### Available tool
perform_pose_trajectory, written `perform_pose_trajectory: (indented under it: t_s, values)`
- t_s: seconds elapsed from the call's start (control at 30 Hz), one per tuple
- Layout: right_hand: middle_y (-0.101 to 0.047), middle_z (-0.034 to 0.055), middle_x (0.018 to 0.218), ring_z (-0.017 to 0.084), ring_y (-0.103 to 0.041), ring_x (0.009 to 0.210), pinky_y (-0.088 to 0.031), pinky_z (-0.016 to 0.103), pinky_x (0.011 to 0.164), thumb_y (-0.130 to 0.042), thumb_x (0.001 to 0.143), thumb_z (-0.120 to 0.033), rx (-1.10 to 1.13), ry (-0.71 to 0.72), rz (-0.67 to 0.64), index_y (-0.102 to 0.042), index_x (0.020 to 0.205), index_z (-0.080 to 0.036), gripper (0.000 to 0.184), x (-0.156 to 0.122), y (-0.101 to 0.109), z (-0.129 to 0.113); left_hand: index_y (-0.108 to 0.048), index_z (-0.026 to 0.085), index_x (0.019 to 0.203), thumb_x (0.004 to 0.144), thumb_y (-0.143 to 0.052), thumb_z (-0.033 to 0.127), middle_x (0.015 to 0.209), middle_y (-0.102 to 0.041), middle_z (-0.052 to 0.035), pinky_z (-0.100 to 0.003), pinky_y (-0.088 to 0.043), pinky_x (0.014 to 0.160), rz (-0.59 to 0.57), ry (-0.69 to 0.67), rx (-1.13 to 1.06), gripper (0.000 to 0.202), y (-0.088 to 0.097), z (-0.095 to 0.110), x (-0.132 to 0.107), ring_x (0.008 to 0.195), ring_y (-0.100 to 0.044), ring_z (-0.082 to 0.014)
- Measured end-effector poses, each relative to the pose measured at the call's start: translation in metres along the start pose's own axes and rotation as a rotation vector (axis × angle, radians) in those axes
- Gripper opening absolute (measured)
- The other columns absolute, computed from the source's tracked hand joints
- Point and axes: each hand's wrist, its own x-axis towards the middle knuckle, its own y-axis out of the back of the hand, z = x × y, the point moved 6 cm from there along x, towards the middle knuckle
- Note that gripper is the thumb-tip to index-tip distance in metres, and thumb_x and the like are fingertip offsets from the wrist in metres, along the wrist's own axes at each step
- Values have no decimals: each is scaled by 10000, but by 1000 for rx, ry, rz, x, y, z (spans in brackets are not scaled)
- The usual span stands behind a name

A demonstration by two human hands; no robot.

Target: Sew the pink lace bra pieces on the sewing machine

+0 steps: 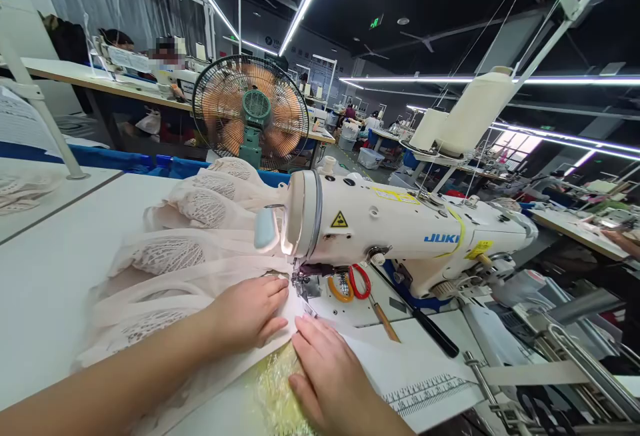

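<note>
At the near table edge, left hand (250, 311) and right hand (327, 373) lie flat, fingers spread, pressing pale fabric (200, 269) just left of the sewing machine (400, 229) needle.

- Left hand (250, 309) flat on pale pink fabric (200, 269), fingers (277, 286) beside the presser foot (303, 286).
- Right hand (330, 376) flat at lower centre of frame.
- Sewing machine (400, 229) centre-right on white worktop (45, 289).
- Fan (250, 113) upper centre-left.

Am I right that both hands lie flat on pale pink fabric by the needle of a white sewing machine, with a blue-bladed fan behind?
Nearly. The head view shows the fan has orange blades, not blue. The left hand, right hand, fabric and sewing machine are as described.
</note>
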Motion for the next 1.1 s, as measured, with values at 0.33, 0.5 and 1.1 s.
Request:
perform_pose_trajectory:
  t_s: [0.33,0.5,1.1]
  values:
    - [-637,59,1233,191,-578,1150,-398,284,1074,-431,940,-355,-1,9,14,-598,1168,-154,348,0,0,1,-603,104,1139,872,-439,330,1173,-632,-175,-430,-531,868,-57,2,-88,386,8,3,2,1052,-604,-312]
    - [-644,60,1218,181,-561,1169,-354,281,1104,-436,930,-335,18,19,17,-598,1137,-160,316,-2,-1,1,-604,99,1150,863,-453,286,1213,-625,-169,-435,-509,920,-124,-5,-82,374,17,6,4,1107,-586,-319]
    - [-641,108,1204,237,-576,1138,-467,392,1023,-444,887,-254,11,33,-62,-566,1132,-142,295,1,-3,-1,-616,84,1157,861,-514,274,1211,-634,-171,-453,-510,916,-124,-25,-36,366,21,10,4,1088,-591,-333]
